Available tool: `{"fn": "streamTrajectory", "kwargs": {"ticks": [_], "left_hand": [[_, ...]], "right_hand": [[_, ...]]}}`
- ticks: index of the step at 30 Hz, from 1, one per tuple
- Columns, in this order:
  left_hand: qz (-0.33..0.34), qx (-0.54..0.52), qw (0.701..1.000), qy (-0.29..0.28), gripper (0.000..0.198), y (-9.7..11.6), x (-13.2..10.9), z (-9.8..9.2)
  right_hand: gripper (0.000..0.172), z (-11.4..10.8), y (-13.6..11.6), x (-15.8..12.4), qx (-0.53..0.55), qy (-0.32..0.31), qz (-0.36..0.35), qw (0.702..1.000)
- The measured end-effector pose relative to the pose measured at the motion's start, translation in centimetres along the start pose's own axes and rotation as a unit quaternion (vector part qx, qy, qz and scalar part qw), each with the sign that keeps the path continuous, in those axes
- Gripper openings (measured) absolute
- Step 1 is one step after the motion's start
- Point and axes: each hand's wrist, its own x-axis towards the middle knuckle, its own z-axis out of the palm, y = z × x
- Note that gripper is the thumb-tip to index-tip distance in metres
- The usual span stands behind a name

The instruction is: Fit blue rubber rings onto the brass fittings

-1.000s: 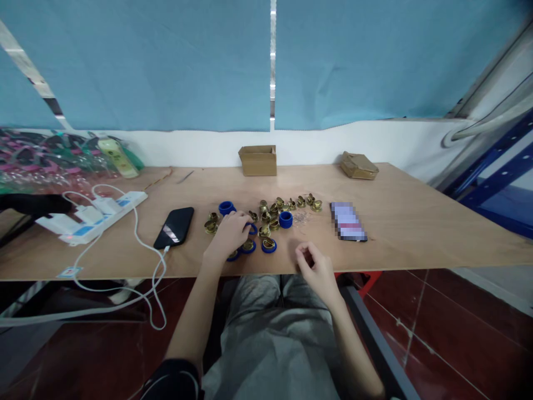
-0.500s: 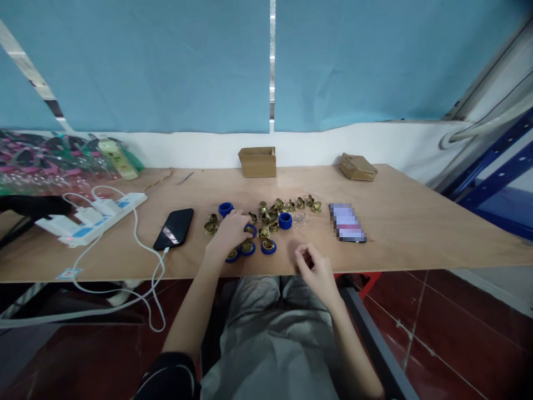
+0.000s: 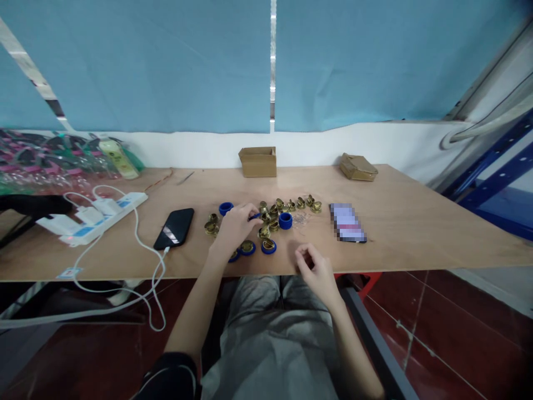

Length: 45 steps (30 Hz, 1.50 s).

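My left hand [image 3: 238, 225] is closed on a blue ring [image 3: 255, 216], pinched between thumb and fingers just above the parts. Near the table's front edge, my right hand [image 3: 314, 266] curls with thumb and fingertip together; whatever it holds is too small to see. Several brass-coloured round pieces [image 3: 273, 211] lie loose between and beyond the hands. Blue rings with brass pieces set in them, such as this ring [image 3: 268, 246], lie along the front. A stack of blue rings [image 3: 285, 220] stands right of the pile, and another blue stack [image 3: 225, 209] is behind my left hand.
Tiny clear pieces [image 3: 302, 220] are scattered beside the stack. A phone [image 3: 348, 222] lies to the right, a black phone [image 3: 174, 228] with a charging cable to the left. A power strip [image 3: 102, 219], an open cardboard box [image 3: 258, 163] and a brown package [image 3: 358, 166] sit farther out.
My left hand has lifted a blue ring off the table and moved slightly up and to the right with it, tilting it edge-on. My right hand has stayed in place.
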Motion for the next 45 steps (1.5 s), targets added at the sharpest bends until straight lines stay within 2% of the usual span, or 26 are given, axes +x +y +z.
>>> {"fn": "streamTrajectory", "kwargs": {"ticks": [3,13,16,20,30,37,45], "left_hand": [[0.007,-0.007,1.000,-0.003,0.013,0.5,0.0,0.5],[0.016,0.016,0.997,-0.069,0.015,2.3,-1.5,0.8],[0.010,0.032,0.997,-0.073,0.018,2.2,-1.5,1.0],[-0.004,0.054,0.996,-0.077,0.009,2.0,-1.3,1.4],[-0.031,0.096,0.990,-0.100,0.011,1.8,-1.1,1.8],[-0.034,0.089,0.991,-0.097,0.015,1.8,-1.3,2.1],[-0.019,0.045,0.995,-0.090,0.005,1.5,-1.1,1.9]], "right_hand": [[0.017,0.0,0.0,-0.1,0.001,0.001,-0.001,1.000],[0.017,0.1,0.1,0.0,0.000,-0.002,-0.001,1.000],[0.017,0.0,0.1,0.0,0.000,-0.001,0.000,1.000],[0.017,0.0,0.1,-0.1,0.001,0.001,-0.002,1.000],[0.015,0.0,0.1,-0.1,0.004,0.003,-0.008,1.000],[0.016,0.0,0.1,-0.1,0.001,0.006,-0.009,1.000],[0.015,-0.1,0.1,-0.2,0.002,0.000,-0.001,1.000]]}}
